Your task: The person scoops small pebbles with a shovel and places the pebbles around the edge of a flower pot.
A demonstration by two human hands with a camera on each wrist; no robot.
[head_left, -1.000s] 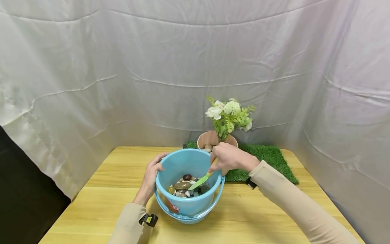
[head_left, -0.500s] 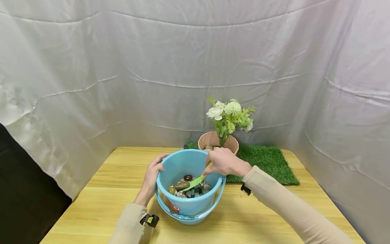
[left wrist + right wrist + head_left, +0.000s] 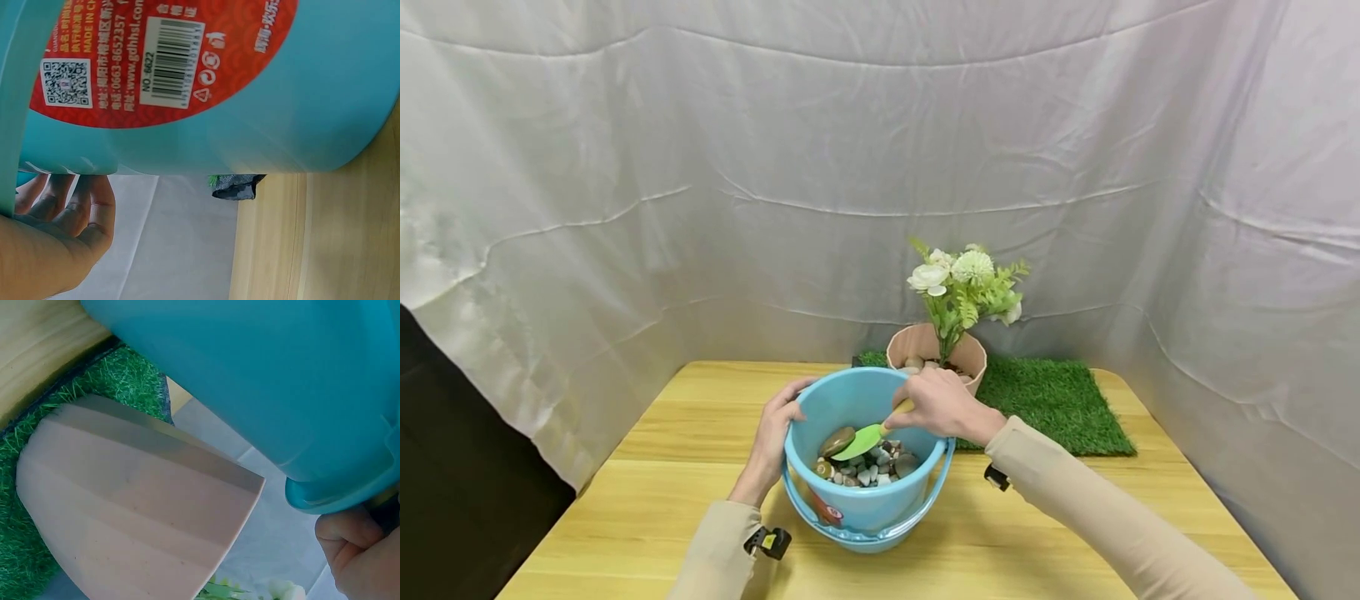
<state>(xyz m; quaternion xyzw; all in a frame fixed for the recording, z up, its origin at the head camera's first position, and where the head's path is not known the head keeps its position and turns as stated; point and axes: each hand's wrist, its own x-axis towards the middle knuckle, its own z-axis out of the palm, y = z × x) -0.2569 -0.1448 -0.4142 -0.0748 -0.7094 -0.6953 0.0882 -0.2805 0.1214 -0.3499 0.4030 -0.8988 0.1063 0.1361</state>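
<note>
A light blue bucket [image 3: 868, 508] stands on the table, tilted slightly toward me, with many pebbles [image 3: 872, 475] at its bottom. My left hand [image 3: 775, 437] grips the bucket's left rim, thumb inside and fingers along the outer wall, as the left wrist view [image 3: 69, 225] also shows. With my right hand [image 3: 943, 404] I hold a small trowel [image 3: 859, 443] by its yellow handle, reaching over the right rim. The trowel's green blade lies among the pebbles, against a large brown stone [image 3: 837, 442] near the bucket's left inner wall. In the right wrist view the trowel is mostly hidden.
Behind the bucket, a pink flowerpot [image 3: 917, 340] with stones and white artificial flowers [image 3: 972, 267] stands on an artificial grass mat [image 3: 1052, 400]. The bucket's handle [image 3: 880, 533] hangs down at its front. Grey cloth [image 3: 820, 167] surrounds the wooden table [image 3: 700, 467].
My right hand has moved left and turned, bringing the trowel's blade leftward and showing its flat face. The brown stone has shifted up and left. My left hand stays on the rim.
</note>
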